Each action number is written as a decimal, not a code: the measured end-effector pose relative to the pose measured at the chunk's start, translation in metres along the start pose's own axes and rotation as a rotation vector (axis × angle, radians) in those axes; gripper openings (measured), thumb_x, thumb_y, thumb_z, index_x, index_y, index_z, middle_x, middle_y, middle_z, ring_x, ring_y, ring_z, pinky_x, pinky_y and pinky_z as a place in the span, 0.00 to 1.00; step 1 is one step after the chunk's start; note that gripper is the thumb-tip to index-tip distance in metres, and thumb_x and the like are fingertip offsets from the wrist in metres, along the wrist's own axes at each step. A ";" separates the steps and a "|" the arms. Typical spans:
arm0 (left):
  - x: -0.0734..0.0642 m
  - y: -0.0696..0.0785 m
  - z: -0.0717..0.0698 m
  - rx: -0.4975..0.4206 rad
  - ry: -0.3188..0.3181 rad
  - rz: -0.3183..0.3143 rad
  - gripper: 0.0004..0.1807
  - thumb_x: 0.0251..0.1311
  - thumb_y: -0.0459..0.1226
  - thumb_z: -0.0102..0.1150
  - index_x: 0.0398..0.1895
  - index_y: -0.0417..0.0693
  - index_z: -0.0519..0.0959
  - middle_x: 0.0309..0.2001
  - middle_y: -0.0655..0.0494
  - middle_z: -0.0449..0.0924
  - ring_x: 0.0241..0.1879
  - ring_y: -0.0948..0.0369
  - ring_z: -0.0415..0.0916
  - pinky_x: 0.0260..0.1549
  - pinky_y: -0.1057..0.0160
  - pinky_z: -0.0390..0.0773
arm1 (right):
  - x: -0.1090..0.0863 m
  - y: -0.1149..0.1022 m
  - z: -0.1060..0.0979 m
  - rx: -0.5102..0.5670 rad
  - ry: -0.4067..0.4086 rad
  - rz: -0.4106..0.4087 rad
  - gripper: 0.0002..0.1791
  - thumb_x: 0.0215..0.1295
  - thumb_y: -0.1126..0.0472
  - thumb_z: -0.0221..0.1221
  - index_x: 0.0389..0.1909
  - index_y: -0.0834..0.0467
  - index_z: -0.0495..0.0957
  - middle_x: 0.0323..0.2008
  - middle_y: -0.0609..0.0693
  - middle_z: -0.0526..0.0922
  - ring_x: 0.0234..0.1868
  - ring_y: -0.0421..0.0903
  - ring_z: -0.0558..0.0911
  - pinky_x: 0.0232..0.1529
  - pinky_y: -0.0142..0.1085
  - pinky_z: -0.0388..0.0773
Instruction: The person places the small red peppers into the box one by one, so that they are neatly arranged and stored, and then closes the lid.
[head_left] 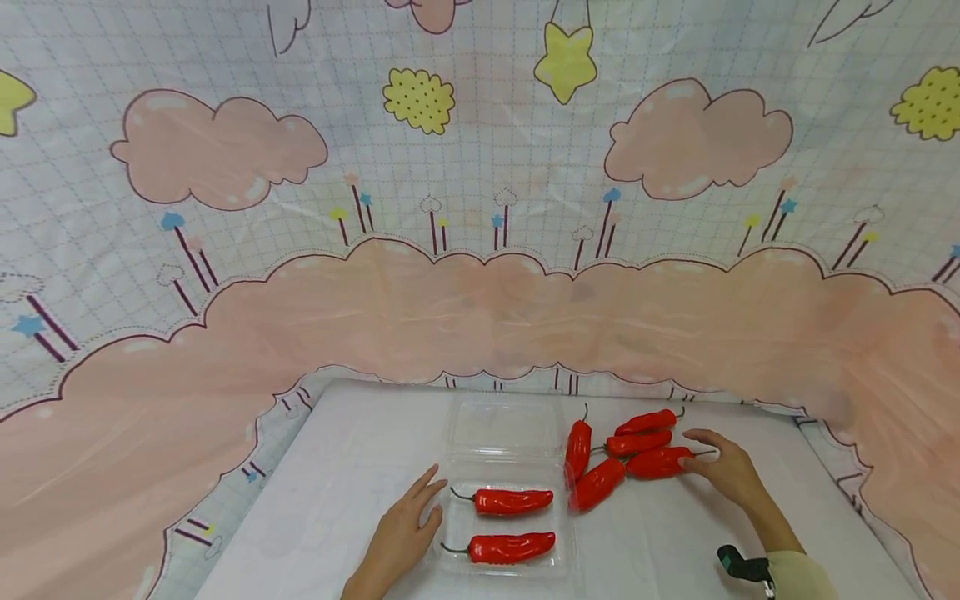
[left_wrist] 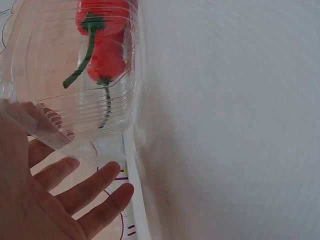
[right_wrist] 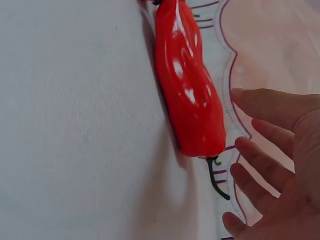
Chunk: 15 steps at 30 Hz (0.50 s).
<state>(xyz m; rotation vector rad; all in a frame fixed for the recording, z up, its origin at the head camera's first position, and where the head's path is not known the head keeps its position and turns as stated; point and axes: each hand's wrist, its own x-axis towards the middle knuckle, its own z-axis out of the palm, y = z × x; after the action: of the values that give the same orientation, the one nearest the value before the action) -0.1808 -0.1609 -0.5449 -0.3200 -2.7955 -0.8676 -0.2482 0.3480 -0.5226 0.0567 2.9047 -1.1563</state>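
Two red chili peppers [head_left: 513, 502] lie side by side in a clear plastic clamshell box [head_left: 465, 573], stems to the left. At the box's left edge is my left hand [head_left: 401, 533], fingers spread and holding nothing; in the left wrist view part of it shows through the clear wall. My right hand [head_left: 723, 468] is at the stem end of the nearest loose pepper [head_left: 660, 463], thumb and fingers apart around the stem. In the right wrist view a gap shows between that hand and the pepper [right_wrist: 190, 85].
Several more loose red peppers [head_left: 600, 485] lie in a cluster right of the box. The box's lid [head_left: 504, 425] is folded back, away from me. A white table [head_left: 360, 450] carries everything, with a patterned cloth [head_left: 480, 317] behind it.
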 end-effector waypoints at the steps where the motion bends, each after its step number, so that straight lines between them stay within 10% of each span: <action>1: 0.000 0.000 0.000 0.000 -0.001 -0.002 0.22 0.64 0.37 0.58 0.62 0.50 0.77 0.71 0.54 0.67 0.59 0.46 0.78 0.53 0.43 0.79 | 0.002 0.002 0.000 -0.003 -0.011 0.003 0.34 0.63 0.49 0.64 0.65 0.61 0.69 0.67 0.71 0.67 0.64 0.70 0.65 0.53 0.66 0.73; 15: 0.000 0.001 -0.001 0.017 -0.002 -0.005 0.21 0.65 0.37 0.58 0.61 0.51 0.77 0.71 0.55 0.68 0.58 0.48 0.79 0.52 0.44 0.80 | 0.018 0.016 -0.001 -0.004 -0.113 -0.053 0.32 0.59 0.56 0.65 0.62 0.66 0.71 0.59 0.70 0.75 0.57 0.66 0.74 0.51 0.57 0.78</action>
<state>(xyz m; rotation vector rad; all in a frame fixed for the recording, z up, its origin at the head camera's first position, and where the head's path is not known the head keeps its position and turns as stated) -0.1802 -0.1602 -0.5438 -0.3113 -2.8058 -0.8443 -0.2655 0.3611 -0.5335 -0.0839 2.8253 -1.1223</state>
